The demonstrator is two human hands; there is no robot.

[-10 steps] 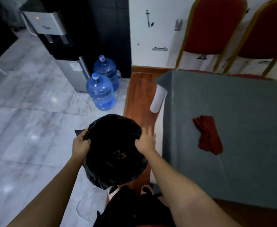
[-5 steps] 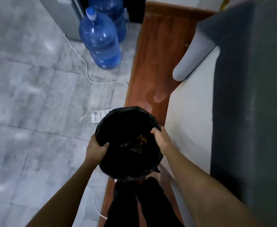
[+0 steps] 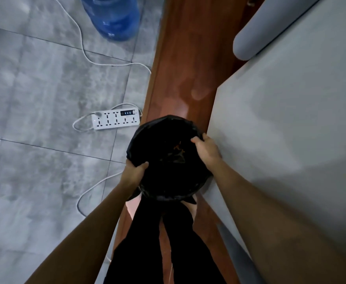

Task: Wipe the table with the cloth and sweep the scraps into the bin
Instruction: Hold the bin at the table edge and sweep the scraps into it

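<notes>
Both hands grip the bin's rim: left hand (image 3: 136, 172) on the near-left edge, right hand (image 3: 207, 149) on the right. The bin (image 3: 168, 160), w/ black liner, sits low by the feet, just beside the desk (image 3: 291, 119) side, prob. to catch scraps; a few orange bits inside. Cloth not in view. Farther: power strip (image 3: 115, 119), water bottle (image 3: 114, 17).

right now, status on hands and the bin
Left hand and right hand both gripping the rim of the black-lined bin. Orange scraps inside. Power strip and cord on floor to its left.
</notes>
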